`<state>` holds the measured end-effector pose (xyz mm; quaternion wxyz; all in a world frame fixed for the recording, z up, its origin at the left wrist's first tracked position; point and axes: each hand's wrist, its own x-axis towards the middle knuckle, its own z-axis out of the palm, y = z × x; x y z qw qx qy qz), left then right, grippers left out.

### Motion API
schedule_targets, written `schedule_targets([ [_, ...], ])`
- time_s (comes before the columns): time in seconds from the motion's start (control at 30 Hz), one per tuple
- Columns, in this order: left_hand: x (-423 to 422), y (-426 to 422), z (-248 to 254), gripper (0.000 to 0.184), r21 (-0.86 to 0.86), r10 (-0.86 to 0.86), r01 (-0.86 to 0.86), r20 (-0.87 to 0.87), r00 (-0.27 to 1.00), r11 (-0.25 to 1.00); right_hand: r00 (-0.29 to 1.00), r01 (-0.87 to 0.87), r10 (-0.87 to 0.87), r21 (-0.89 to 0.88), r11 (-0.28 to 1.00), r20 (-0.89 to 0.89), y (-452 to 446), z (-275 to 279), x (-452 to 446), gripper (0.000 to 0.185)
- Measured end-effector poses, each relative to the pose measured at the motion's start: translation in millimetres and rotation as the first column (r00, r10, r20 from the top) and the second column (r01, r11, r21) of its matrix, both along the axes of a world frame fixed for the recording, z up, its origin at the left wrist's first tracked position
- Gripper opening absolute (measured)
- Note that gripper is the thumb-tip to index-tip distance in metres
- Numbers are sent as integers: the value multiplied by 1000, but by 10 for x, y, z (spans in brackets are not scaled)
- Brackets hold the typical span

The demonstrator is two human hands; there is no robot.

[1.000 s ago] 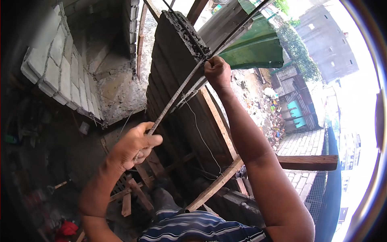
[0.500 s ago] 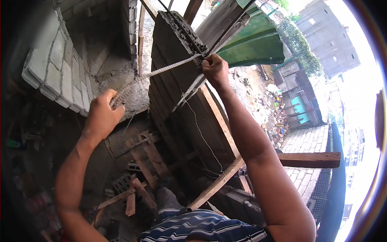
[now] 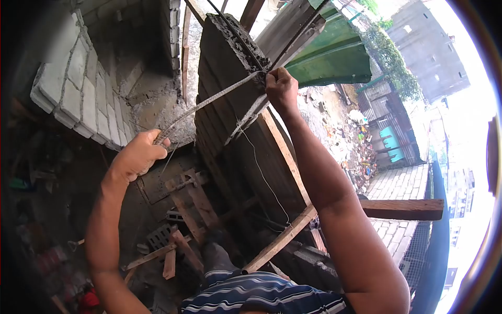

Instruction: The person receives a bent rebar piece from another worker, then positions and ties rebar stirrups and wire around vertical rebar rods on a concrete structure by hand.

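- Since a second ago, the left hand [image 3: 137, 157] has swung outward, laying the ribbed rod [image 3: 212, 98] flatter.
- Dark wall [image 3: 222, 57], its face behind the rod.
- The rod slants from lower left to upper right, reaching the wall's rough top edge.
- The right hand [image 3: 283, 89]: arm outstretched, fist closed by the rod's upper end; what this grip pinches, I cannot tell.
- Left elbow bent, grip curled around the rod's lower part.
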<state>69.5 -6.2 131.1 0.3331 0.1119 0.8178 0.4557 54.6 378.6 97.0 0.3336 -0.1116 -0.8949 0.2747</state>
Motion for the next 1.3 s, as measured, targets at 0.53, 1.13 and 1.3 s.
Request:
schedule_targets([
  [0.53,578,162,80,18,460,114,-230,265,957,858,996,-20,14,62,998,93,5,1,7,11],
  [1.13,840,429,221,27,586,50,-338,451,891,736,979,-77,71,21,997,192,72,-10,-13,16],
  [1.3,796,423,385,32,320,81,-112,106,991,941,973,-104,104,-10,994,206,87,2,-1,16],
])
